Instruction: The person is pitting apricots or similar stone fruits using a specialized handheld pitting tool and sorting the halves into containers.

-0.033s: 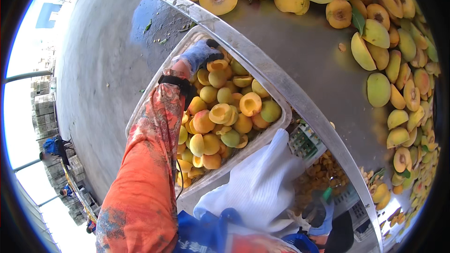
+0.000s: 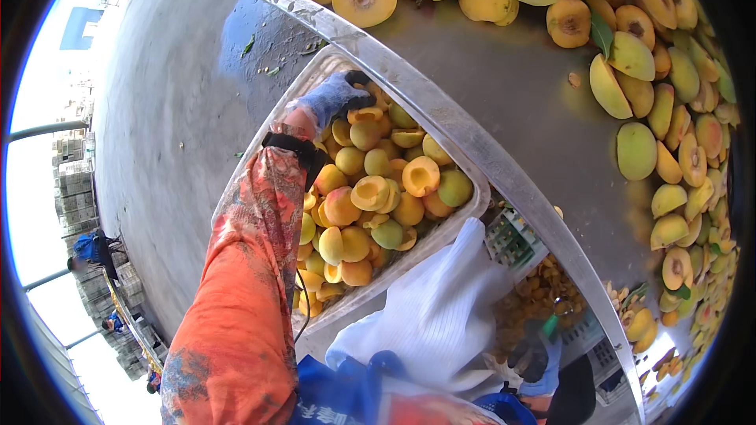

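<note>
My left hand (image 2: 337,97), in a blue glove with dark fingertips, reaches to the far corner of a pale crate (image 2: 352,297) full of halved yellow peaches (image 2: 366,134). Its thumb and fingers stand apart at the fruit, and part of a peach shows between them. Many halves in the crate have hollow centres. Low on the right is my right hand (image 2: 539,364), gloved in blue and dark, partly hidden by my clothing. It is closed on a green-handled tool (image 2: 550,326) with a small shiny metal end.
A metal table (image 2: 504,71) with a raised rim carries peach halves (image 2: 636,153), several with stones, and some leaves. Below its edge are a green and white plastic crate (image 2: 512,240) and small brown pieces (image 2: 551,283). A white ribbed cloth (image 2: 441,303) hangs before me. People (image 2: 93,248) are far left.
My left hand and forearm have drawn back very slightly toward me. My right hand and the fruit look the same.
</note>
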A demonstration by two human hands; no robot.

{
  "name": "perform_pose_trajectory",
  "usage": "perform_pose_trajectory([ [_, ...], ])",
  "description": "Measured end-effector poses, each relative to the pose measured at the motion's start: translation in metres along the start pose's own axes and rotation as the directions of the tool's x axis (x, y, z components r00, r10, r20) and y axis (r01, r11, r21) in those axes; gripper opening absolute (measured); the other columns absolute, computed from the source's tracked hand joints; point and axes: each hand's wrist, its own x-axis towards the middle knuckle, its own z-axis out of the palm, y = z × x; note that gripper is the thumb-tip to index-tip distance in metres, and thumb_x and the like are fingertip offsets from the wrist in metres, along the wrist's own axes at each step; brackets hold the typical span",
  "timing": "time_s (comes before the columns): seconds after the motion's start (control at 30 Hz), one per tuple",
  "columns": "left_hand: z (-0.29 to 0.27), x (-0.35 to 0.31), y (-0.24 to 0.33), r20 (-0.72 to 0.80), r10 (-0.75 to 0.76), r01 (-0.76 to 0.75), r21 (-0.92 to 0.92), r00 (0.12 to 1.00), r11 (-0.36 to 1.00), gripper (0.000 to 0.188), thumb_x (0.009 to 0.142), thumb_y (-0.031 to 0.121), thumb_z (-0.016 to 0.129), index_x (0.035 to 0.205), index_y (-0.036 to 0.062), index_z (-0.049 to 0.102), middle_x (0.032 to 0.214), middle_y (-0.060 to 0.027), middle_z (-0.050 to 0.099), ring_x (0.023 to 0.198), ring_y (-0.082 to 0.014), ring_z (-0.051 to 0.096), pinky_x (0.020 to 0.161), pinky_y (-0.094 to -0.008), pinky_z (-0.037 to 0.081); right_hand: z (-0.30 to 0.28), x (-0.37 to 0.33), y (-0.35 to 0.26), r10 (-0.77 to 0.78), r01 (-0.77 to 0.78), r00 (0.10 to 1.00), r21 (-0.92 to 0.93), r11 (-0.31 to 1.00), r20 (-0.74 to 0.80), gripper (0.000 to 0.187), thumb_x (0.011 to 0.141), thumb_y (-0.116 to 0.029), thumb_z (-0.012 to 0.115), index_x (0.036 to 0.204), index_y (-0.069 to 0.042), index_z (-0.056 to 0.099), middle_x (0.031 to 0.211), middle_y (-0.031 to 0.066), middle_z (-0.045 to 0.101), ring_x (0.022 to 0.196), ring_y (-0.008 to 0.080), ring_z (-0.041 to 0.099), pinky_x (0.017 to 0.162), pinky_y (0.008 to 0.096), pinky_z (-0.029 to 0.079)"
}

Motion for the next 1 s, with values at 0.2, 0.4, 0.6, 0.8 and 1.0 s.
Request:
perform_pose_trajectory([
  [0.2, 0.011, -0.013, 0.001, 0.089, 0.059, -0.062, 0.028, 0.994, 0.998, 0.06, 0.07, 0.029, 0.072, 0.121, 0.0033, 0.052, 0.095, -0.0115, 0.063, 0.086, -0.0165, 0.059, 0.076, -0.0297, 0.047, 0.025, -0.001, -0.015, -0.064, 0.055, 0.993, -0.09, 0.994, -0.1, 0.021, 0.079, -0.013, 0.057, 0.096, 0.0, 0.056, 0.065, 0.0097, 0.056, 0.04, 0.0219, 0.051, 0.042, 0.0307, 0.041],
  [0.4, 0.034, 0.023, 0.008, -0.124, 0.065, 0.01, 0.528, 0.99, 0.849, 0.049, 0.068, 0.036, 0.065, 0.108, 0.0079, 0.06, 0.103, -0.0188, 0.062, 0.097, -0.0357, 0.058, 0.083, -0.04, 0.046, 0.002, 0.005, 0.014, -0.316, 0.234, 0.943, -0.462, 0.855, -0.108, 0.023, 0.079, -0.013, 0.057, 0.098, 0.0, 0.057, 0.072, 0.0095, 0.058, 0.056, 0.0196, 0.057, 0.053, 0.0272, 0.044],
  [0.6, 0.043, 0.004, 0.006, -0.288, 0.082, 0.04, 0.392, 0.954, 0.919, 0.047, 0.068, 0.026, 0.063, 0.11, 0.0061, 0.058, 0.104, -0.0171, 0.062, 0.098, -0.0316, 0.059, 0.084, -0.0379, 0.046, 0.016, -0.007, -0.003, -0.048, 0.044, 0.994, -0.042, 0.998, -0.094, 0.023, 0.079, -0.013, 0.06, 0.098, 0.0, 0.058, 0.078, 0.0077, 0.059, 0.07, 0.0162, 0.057, 0.062, 0.0241, 0.043],
  [0.8, 0.03, 0.011, -0.018, -0.395, 0.101, 0.028, 0.308, 0.913, 0.951, 0.044, 0.064, 0.017, 0.066, 0.105, 0.005, 0.06, 0.1, -0.016, 0.063, 0.093, -0.0258, 0.062, 0.081, -0.0321, 0.048, -0.019, 0.013, 0.024, -0.132, 0.103, 0.985, -0.246, 0.964, -0.106, 0.032, 0.08, -0.026, 0.059, 0.102, -0.003, 0.052, 0.059, 0.0066, 0.052, 0.035, 0.0173, 0.047, 0.032, 0.0273, 0.034],
  [1.0, 0.03, 0.073, -0.065, -0.13, 0.06, 0.019, 0.536, 0.99, 0.844, 0.04, 0.069, 0.027, 0.064, 0.102, 0.0057, 0.058, 0.096, -0.0171, 0.064, 0.089, -0.032, 0.062, 0.078, -0.0396, 0.047, -0.02, 0.011, 0.024, -0.21, 0.158, 0.953, -0.231, 0.96, -0.217, 0.032, 0.081, -0.027, 0.058, 0.1, -0.002, 0.051, 0.053, 0.0071, 0.05, 0.032, 0.0179, 0.046, 0.03, 0.0269, 0.032],
])
